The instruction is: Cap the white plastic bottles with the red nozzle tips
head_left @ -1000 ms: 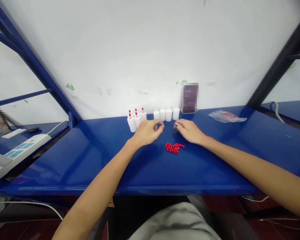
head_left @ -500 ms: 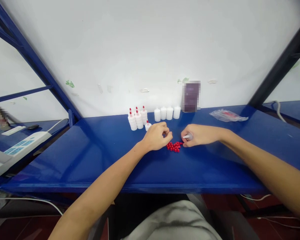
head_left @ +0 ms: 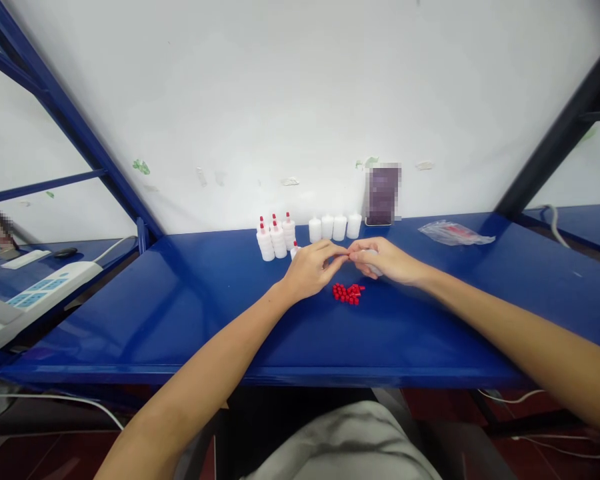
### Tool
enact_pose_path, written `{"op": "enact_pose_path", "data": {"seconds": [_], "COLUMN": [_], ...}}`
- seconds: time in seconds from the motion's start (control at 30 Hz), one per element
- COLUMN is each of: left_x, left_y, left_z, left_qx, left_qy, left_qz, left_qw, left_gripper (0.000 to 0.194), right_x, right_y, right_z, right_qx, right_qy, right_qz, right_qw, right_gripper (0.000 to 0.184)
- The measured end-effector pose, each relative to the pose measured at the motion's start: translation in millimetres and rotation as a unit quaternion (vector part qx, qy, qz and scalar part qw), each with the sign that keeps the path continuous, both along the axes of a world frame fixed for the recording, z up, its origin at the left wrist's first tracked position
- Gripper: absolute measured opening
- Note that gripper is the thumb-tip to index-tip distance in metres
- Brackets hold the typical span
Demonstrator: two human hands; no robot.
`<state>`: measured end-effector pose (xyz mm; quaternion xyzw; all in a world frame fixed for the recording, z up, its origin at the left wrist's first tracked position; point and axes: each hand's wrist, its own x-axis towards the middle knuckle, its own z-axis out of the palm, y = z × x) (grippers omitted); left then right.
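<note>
My two hands meet fingertip to fingertip just above a small pile of red caps (head_left: 348,293) on the blue table (head_left: 190,313). My right hand (head_left: 387,261) is closed round a small white bottle (head_left: 374,269), which mostly hides in the palm. My left hand (head_left: 310,270) pinches its fingers together at the bottle's top; what it pinches is too small to make out. Behind the left hand stand several red-capped bottles (head_left: 275,237), with one more (head_left: 294,251) close to the knuckles. Three uncapped white bottles (head_left: 333,228) line the wall.
A dark phone (head_left: 381,197) leans on the white wall behind the bottles. A crumpled clear plastic bag (head_left: 454,233) lies at the back right. A white power strip (head_left: 40,293) sits on the lower surface at left. Blue frame struts rise at both sides.
My left hand set a capped bottle down by the group and dipped to the red pile. My right hand took a white bottle. Both hands then lifted and came together.
</note>
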<state>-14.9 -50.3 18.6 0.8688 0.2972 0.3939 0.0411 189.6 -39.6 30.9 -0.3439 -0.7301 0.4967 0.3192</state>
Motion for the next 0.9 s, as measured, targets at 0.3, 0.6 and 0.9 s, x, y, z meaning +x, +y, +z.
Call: {"op": "enact_pose_path", "data": {"seconds": [0.3,0.6,0.9], "left_x": [5,7,7], "left_y": [1,-2,-5], "left_z": [-2.0,-2.4,-2.6], "left_qx": [0.046,0.044,0.032], "left_qy": [-0.087,-0.059,-0.020], "left_qz": [-0.035,-0.046,-0.033], "left_qw": [0.995,0.996,0.999], "left_gripper": [0.015,0.012,0.013], "right_x": [-3,-5,-3], "right_y": [0,-2,-8], "right_z": [-5.5,-12.0,-5.9], "right_qx": [-0.013,0.090,0.173], "right_qy": [0.068,-0.005,-0.053], "right_qz": [0.021,-0.014,0.017], "right_qw": [0.997,0.996,0.983], "right_gripper": [0.030,0.043,0.025]}}
